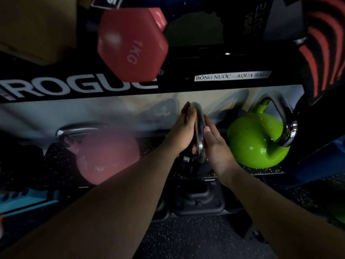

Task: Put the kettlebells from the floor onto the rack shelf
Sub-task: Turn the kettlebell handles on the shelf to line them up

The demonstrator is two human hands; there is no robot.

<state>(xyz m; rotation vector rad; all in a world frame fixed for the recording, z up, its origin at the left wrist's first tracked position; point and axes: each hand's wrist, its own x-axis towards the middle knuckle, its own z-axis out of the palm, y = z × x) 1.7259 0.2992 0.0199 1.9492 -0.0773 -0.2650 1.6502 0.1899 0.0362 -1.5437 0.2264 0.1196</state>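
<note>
A black kettlebell [192,165] with a chrome handle [199,128] stands on the speckled rack shelf [56,165], seen edge-on between my hands. My left hand [183,128] wraps the handle from the left. My right hand [214,144] lies flat against the handle's right side, fingers straight. A pink kettlebell [104,156] stands on the shelf to the left. On the right of the same shelf stands a green kettlebell [257,141]. The black bell's body is mostly hidden in shadow.
The black ROGUE shelf beam [84,86] runs just above the kettlebells. A red 1 kg dumbbell [130,45] overhangs it. A red-and-black striped object [324,49] is at the upper right. A black moulded base [197,199] sits on the speckled floor [186,240] below the shelf.
</note>
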